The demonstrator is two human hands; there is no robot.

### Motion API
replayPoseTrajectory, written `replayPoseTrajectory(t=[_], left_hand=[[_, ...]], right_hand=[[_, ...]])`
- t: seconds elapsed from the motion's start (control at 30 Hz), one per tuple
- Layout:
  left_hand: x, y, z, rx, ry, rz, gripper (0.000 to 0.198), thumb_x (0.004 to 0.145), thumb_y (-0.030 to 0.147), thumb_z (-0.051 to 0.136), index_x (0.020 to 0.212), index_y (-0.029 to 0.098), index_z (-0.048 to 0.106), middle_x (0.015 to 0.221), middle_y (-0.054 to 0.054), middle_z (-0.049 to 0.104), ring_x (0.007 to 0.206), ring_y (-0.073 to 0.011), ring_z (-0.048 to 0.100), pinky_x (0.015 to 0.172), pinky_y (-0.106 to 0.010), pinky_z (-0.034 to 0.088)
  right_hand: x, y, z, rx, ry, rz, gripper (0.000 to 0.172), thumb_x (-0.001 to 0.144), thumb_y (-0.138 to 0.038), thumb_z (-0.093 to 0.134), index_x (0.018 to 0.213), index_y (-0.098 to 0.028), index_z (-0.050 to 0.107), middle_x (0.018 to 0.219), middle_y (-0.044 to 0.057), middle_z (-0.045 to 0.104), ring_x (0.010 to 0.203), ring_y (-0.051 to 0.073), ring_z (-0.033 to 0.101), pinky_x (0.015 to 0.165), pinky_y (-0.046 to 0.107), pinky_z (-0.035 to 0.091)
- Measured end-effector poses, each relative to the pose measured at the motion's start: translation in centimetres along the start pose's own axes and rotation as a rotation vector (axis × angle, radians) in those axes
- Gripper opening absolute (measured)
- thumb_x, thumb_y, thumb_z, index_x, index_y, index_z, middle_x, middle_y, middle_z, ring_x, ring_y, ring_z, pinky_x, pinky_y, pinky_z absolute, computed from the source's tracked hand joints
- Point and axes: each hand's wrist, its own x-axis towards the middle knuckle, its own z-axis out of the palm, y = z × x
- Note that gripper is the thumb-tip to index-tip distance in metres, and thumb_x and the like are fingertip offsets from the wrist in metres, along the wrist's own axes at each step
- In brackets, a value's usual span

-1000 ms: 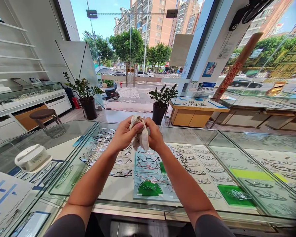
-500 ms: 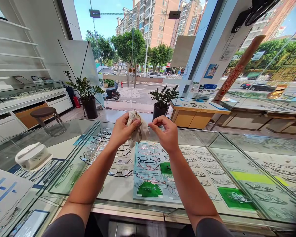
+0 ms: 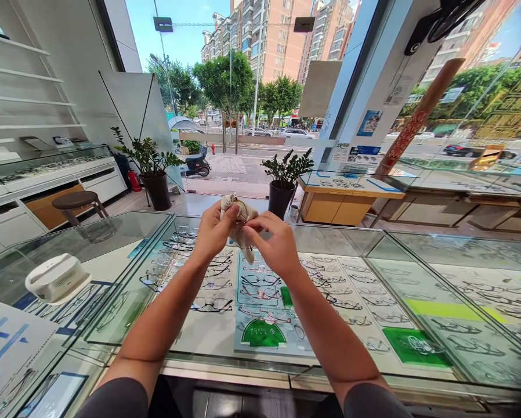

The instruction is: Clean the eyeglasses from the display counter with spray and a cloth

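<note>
Left hand (image 3: 212,232) clamps the crumpled beige cloth (image 3: 243,235), long axis upright, loose tail pointing down; right hand (image 3: 275,247) fingertips pinch it, above the glass display counter (image 3: 125,232).

Gripping a crumpled pale cloth (image 3: 239,238) in the left hand (image 3: 214,232), raised above the glass tabletop (image 3: 351,238). Pinching the same cloth with the fingertips of the right hand (image 3: 275,247), close against the left. Half wrapped in the cloth and poking out at its top, a thin wire glasses frame (image 3: 242,212). Below, under the glass, rows of spectacles (image 3: 212,303) and a green sign (image 3: 263,335). Far left on the tabletop, a white device (image 3: 57,278). Beyond, by the window, a potted plant (image 3: 285,174).
</note>
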Motion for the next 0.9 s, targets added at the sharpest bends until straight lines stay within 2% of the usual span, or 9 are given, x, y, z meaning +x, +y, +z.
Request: replayPoseTrajectory(t=[0.13,0.2,0.33,0.47,0.57,0.63,0.7,0.8,0.9], left_hand=[[0.3,0.2,-0.4,-0.053,-0.129,-0.042,0.053,0.081,0.062,0.088,0.102,0.016,0.071,0.090,-0.006,0.076,0.081,-0.0187,0.067,0.079,-0.031,0.056],[0.3,0.3,-0.3,-0.067,-0.152,-0.053,0.056,0.076,0.057,0.093,0.107,0.016,0.072,0.093,-0.007,0.077,0.083,-0.0191,0.069,0.080,-0.031,0.057],[-0.2,0.1,0.6,-0.025,-0.022,-0.006,0.052,0.075,0.056,0.094,0.099,0.017,0.071,0.087,-0.004,0.073,0.074,-0.0150,0.063,0.070,-0.026,0.051],[-0.6,-0.3,1.2,0.035,0.151,0.089,0.053,0.084,0.068,0.083,0.082,0.018,0.065,0.071,0.001,0.062,0.064,-0.0121,0.051,0.062,-0.025,0.044],[-0.2,-0.3,0.5,0.012,0.123,0.051,0.059,0.088,0.075,0.075,0.078,0.019,0.062,0.067,0.001,0.057,0.060,-0.0121,0.048,0.058,-0.026,0.041],[0.3,0.0,-0.4,-0.006,0.037,0.001,0.059,0.087,0.076,0.075,0.081,0.019,0.065,0.068,0.000,0.060,0.063,-0.0136,0.053,0.060,-0.027,0.045],[0.6,0.4,-1.3,0.028,0.008,0.002,0.056,0.088,0.074,0.076,0.084,0.018,0.068,0.073,-0.001,0.064,0.067,-0.0149,0.056,0.064,-0.028,0.049],[0.8,1.1,-2.5,0.160,0.076,0.087,0.052,0.091,0.069,0.075,0.079,0.020,0.065,0.073,-0.001,0.061,0.067,-0.0139,0.052,0.063,-0.027,0.046],[0.7,1.5,-3.1,0.214,0.121,0.110,0.052,0.093,0.066,0.074,0.072,0.021,0.058,0.064,0.001,0.049,0.058,-0.0122,0.040,0.053,-0.027,0.035]], right_hand=[[0.4,0.5,-0.2,0.152,0.019,0.076,0.012,0.096,-0.031,0.073,0.086,-0.024,0.076,0.088,0.003,0.070,0.080,0.019,0.062,0.076,0.036,0.050],[0.6,0.7,-0.3,0.216,-0.007,0.102,0.014,0.095,-0.032,0.073,0.084,-0.023,0.075,0.086,0.002,0.068,0.079,0.018,0.060,0.074,0.035,0.049],[0.5,0.2,-0.4,0.272,-0.102,0.095,0.021,0.095,-0.034,0.072,0.078,-0.023,0.070,0.084,0.001,0.065,0.078,0.017,0.058,0.076,0.034,0.049],[0.1,-0.7,0.1,0.301,-0.151,0.088,0.020,0.096,-0.035,0.073,0.080,-0.023,0.071,0.084,0.000,0.064,0.081,0.017,0.057,0.079,0.034,0.050],[0.1,-0.6,0.3,0.355,-0.130,0.127,0.019,0.095,-0.037,0.075,0.083,-0.023,0.073,0.086,0.001,0.065,0.081,0.017,0.058,0.078,0.034,0.050],[0.2,-0.2,0.2,0.402,-0.088,0.178,0.019,0.093,-0.039,0.076,0.083,-0.023,0.074,0.087,0.001,0.066,0.079,0.016,0.058,0.076,0.034,0.049],[0.5,0.3,-0.2,0.438,-0.053,0.241,0.020,0.092,-0.041,0.077,0.083,-0.023,0.074,0.087,0.001,0.068,0.077,0.016,0.057,0.073,0.033,0.049],[0.9,0.9,-1.2,0.448,-0.011,0.303,0.019,0.090,-0.042,0.078,0.084,-0.024,0.074,0.084,0.002,0.070,0.078,0.017,0.059,0.072,0.033,0.050],[1.1,1.0,-2.1,0.465,-0.004,0.314,0.018,0.090,-0.042,0.078,0.086,-0.025,0.075,0.089,0.003,0.076,0.086,0.019,0.067,0.079,0.036,0.055]])
